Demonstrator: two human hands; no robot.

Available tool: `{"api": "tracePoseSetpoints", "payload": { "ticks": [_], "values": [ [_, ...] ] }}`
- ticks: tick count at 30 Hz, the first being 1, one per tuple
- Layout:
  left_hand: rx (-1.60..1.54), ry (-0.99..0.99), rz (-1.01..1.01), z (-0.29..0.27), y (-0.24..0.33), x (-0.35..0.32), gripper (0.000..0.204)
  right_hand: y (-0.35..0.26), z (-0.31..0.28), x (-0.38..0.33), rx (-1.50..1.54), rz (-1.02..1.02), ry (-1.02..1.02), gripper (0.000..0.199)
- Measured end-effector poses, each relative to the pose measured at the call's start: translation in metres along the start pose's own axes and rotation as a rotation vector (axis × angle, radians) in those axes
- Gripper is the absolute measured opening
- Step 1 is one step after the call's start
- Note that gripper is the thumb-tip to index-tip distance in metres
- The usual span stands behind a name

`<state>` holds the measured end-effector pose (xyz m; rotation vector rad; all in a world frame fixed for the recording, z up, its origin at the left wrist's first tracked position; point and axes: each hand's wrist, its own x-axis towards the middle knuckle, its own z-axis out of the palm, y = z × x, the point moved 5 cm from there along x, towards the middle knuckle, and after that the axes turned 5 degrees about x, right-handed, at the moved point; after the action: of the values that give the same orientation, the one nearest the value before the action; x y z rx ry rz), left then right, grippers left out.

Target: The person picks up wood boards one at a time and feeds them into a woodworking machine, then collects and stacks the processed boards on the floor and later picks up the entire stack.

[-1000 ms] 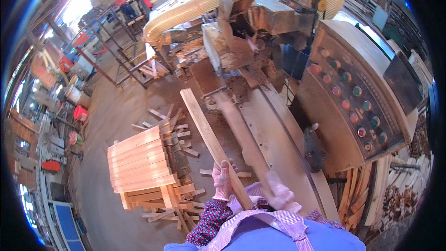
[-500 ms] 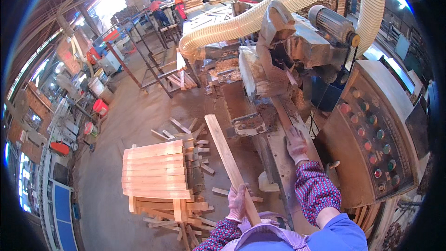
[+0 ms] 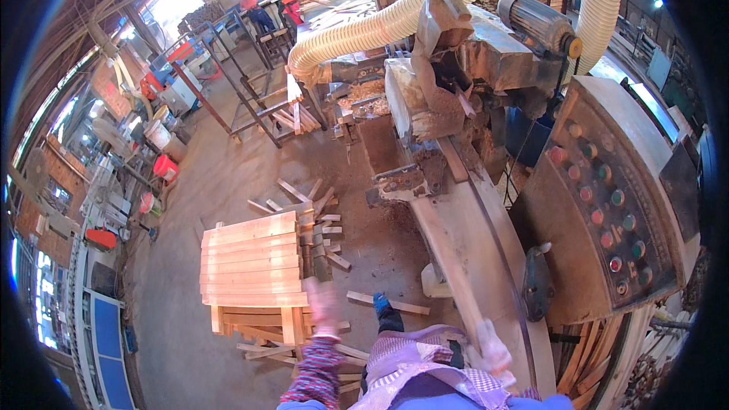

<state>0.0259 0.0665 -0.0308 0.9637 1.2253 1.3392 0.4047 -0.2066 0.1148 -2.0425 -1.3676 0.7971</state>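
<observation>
My right hand (image 3: 493,351), gloved and slightly blurred, grips the near end of a long wooden strip (image 3: 449,264). The strip lies along the machine bed (image 3: 493,247), left of a dark guide rail. Ahead of it, a second wooden piece (image 3: 453,161) runs under the machine's cutter housing (image 3: 440,99). My left hand (image 3: 323,307), also gloved, is beside the near right corner of a stack of light boards (image 3: 250,262). Motion smears its fingers, so whether it touches the boards is unclear.
A control panel (image 3: 607,212) with coloured buttons stands on the right. A ribbed dust hose (image 3: 395,34) arches over the machine. Loose offcuts (image 3: 330,239) lie beside the stack. Two people work by a table far back, near a metal frame (image 3: 250,99).
The strip held by my left hand now lies on the machine bed under my right hand. My right hand has drawn back from the cutter; my left has moved left toward the stack.
</observation>
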Motion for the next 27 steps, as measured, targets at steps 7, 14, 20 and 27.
{"api": "tracePoseSetpoints", "payload": {
  "ticks": [7,14,20,27],
  "values": [
    [0.484,0.901,-0.315,-0.229,0.017,0.053,0.077,0.030,-0.004,0.068,-0.526,-0.118,0.316,0.063],
    [-0.396,0.602,-0.384,-0.251,-0.042,0.080,0.048,0.026,-0.011,0.315,-0.658,-0.262,0.264,0.057],
    [-0.326,0.337,-0.446,-0.240,-0.050,0.073,0.034,-0.055,-0.077,0.364,0.226,-0.355,0.556,0.075],
    [-0.339,0.549,-0.411,-0.230,-0.009,0.043,0.030,-0.128,-0.121,0.442,0.723,-0.439,0.647,0.077]
  ]
}}
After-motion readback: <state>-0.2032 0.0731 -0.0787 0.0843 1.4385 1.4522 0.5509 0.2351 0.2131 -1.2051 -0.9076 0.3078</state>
